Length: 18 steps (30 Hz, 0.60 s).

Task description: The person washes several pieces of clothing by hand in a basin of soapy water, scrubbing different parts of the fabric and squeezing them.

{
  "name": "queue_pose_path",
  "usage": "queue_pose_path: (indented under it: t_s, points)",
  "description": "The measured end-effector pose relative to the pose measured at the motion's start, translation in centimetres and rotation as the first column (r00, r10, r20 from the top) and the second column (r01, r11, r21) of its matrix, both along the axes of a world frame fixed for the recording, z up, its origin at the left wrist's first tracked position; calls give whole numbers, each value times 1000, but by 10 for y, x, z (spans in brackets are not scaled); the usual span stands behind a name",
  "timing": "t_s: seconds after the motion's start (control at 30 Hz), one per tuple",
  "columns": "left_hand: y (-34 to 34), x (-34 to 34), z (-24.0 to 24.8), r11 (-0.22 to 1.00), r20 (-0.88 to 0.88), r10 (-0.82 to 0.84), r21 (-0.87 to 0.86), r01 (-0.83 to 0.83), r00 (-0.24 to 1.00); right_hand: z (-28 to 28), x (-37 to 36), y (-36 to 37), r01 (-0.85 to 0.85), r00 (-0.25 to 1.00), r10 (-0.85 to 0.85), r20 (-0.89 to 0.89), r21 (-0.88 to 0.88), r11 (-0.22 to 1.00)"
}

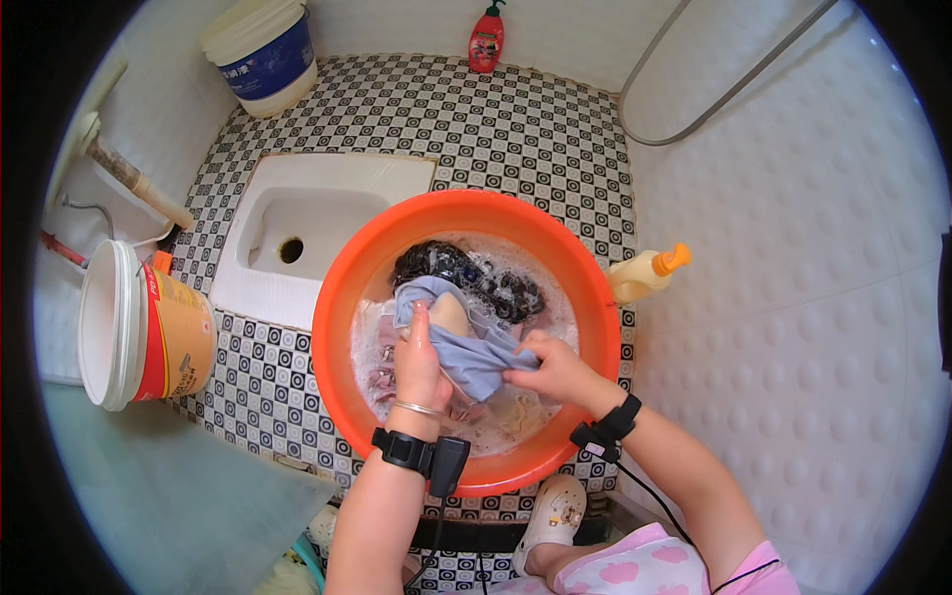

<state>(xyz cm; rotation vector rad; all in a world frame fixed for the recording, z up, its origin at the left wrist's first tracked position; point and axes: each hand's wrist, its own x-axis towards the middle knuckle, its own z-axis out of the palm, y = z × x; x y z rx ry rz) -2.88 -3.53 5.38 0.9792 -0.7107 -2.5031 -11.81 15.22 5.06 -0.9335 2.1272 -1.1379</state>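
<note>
A blue-grey wet garment (pixel 479 359) with a cream-coloured part showing in its folds is held over the orange basin (pixel 337 387). My left hand (pixel 420 367) grips its left side, thumb pointing up and the other fingers mostly hidden. On the right edge, my right hand (pixel 550 367) pinches the cloth between thumb and fingers. Below lies sudsy water with more laundry in it. A dark, shiny wet garment (pixel 436 263) sits at the far side of the basin, and pinkish cloth (pixel 382 382) shows at the left.
Left of the basin is a white squat toilet (pixel 238 283). An orange-and-yellow bucket (pixel 183 332) stands further left; a white-and-blue bucket (pixel 263 59) is behind. A cream pump bottle (pixel 640 276) touches the basin's right side. A red pump bottle (pixel 486 42) stands by the back wall.
</note>
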Motion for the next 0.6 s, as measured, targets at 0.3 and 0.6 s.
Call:
queue_pose_path:
  t_s: [0.3, 0.6]
  points:
    - [45, 11, -11, 997, 55, -28, 79, 23, 998, 22, 30, -49, 133, 950, -239, -201, -433, 891]
    - [76, 3, -5, 996, 125, -36, 89, 25, 991, 17, 30, -36, 97, 926, -147, -349, -157, 983]
